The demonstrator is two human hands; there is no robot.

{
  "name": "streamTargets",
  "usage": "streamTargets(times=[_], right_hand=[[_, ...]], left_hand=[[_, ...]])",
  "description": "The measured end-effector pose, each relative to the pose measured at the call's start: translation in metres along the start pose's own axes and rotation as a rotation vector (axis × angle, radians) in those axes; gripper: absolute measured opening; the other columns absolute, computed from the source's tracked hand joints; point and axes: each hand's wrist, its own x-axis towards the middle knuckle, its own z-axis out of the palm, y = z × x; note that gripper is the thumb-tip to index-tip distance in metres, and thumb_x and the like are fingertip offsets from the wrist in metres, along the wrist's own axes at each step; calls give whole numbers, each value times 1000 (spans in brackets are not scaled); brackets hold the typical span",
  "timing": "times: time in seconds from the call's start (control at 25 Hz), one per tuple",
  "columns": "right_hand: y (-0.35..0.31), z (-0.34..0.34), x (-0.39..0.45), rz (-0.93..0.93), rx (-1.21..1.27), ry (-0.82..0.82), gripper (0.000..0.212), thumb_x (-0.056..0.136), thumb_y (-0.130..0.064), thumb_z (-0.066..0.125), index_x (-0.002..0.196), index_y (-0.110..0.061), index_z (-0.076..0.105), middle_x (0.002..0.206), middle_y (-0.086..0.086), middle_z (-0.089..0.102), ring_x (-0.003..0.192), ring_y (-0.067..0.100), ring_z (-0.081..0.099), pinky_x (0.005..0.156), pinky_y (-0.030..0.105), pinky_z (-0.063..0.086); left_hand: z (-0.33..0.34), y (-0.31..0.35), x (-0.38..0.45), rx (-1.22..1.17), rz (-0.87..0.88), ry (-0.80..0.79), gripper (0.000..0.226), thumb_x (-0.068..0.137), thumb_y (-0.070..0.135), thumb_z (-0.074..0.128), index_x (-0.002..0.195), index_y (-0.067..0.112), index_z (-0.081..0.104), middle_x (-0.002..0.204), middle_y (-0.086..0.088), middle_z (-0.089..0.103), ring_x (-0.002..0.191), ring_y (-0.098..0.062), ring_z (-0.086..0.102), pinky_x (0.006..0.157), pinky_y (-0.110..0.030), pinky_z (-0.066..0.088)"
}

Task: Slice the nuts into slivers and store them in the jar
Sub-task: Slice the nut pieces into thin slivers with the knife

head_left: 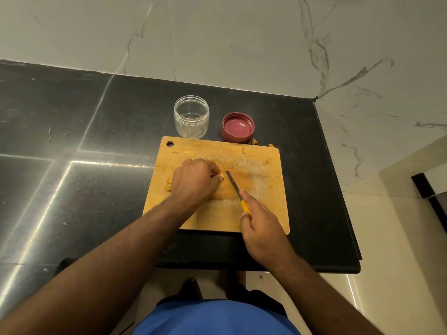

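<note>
Left hand: my left hand [194, 181] sits mid-frame on the cutting board [263, 213], fingers curled down, pinching a nut [220, 175] at the fingertips.
Right hand: my right hand [260, 228] grips the yellow handle of the knife [238, 191], forefinger laid along the spine; the blade tip lies just beside the pinched nut.
Nuts: more pieces [168, 184] lie by the board's left edge, half hidden behind my left hand; a few scraps sit near the top right of the board.
Strays: two bits [254, 141] are already off the board, on the counter [96, 141] beside the lid [237, 128].
Jar: the jar [191, 116] stands open above the board's top edge, nothing visible inside; the lid lies upturned just to its right.
Risk, fingers: the blade is very close to my left fingertips; a small round nut could roll under pressure and send the edge into them.
Risk, scatter: a hard press may shoot slivers off the board.
Risk, jar: it stands touching or nearly touching the board; a shove of the board could tip it.
Risk, progress: I judge slicing is at an early stage, with nothing stored yet.
</note>
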Motion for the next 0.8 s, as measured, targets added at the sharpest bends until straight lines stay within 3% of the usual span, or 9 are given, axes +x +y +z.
streamTargets(times=[0.12,0.36,0.56,0.8], right_hand=[[-6,1,2,-30,-53,-7,53,105,-21,37,156,-26,23,130,-7,47,103,-3,40,87,6,30],[-12,7,6,-50,-147,-21,55,105,-22,36,157,-27,19,115,-7,46,92,7,49,79,21,43],[-17,10,5,-40,-181,-28,54,105,-22,35,156,-26,19,117,-5,47,89,7,50,76,21,43],[-25,14,10,-2,-249,-74,58,103,-21,32,157,-27,13,121,0,47,94,14,51,79,31,46]], left_hand=[[-1,2,-1,1,-13,3,25,91,42,68,112,30,73,106,10,71,103,-16,56,81,-36,52],[-4,4,0,-3,-32,-28,21,91,43,65,106,31,74,102,10,71,101,-17,56,82,-40,53],[-5,5,1,-4,-40,-42,21,92,43,64,105,31,75,101,9,71,101,-18,56,81,-40,53],[-7,5,3,6,-46,-66,22,93,43,62,107,32,74,102,8,71,105,-20,55,79,-37,49]])
